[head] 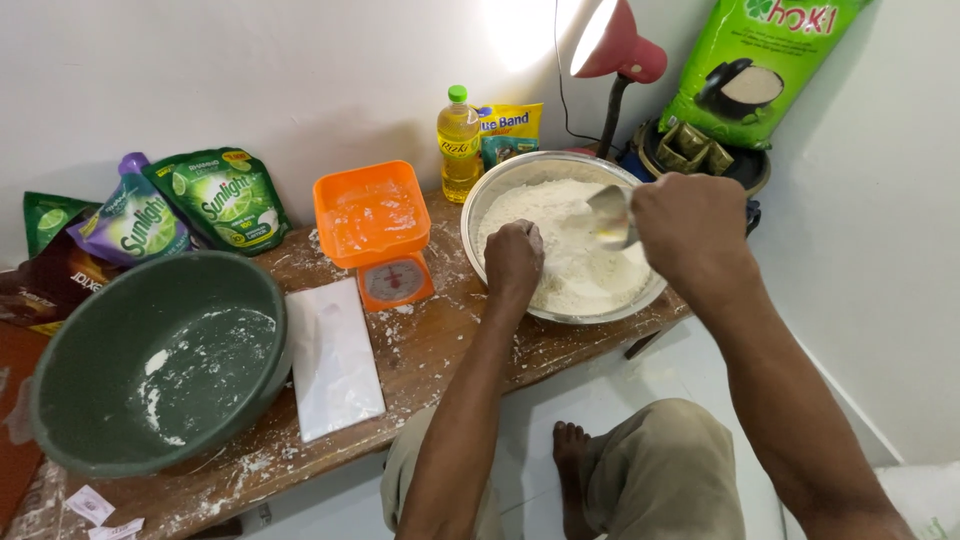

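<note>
I am gripping a metal cup (610, 215) in my right hand (688, 225), tilting it over flour (560, 250) where my fisted left hand (513, 258) is kneading; pouring too fast could splash beyond the bowl (480, 215).

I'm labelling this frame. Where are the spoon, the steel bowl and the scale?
spoon (610, 212), head view, on its scoop.
steel bowl (500, 185), head view, on its left rim.
scale (392, 280), head view, on its dial.

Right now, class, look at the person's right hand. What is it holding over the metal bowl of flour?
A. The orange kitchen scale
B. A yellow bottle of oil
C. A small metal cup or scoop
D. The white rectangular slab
C: the right hand grips a small metal scoop tilted over the flour in the metal bowl, while the left hand presses into the flour.
</note>
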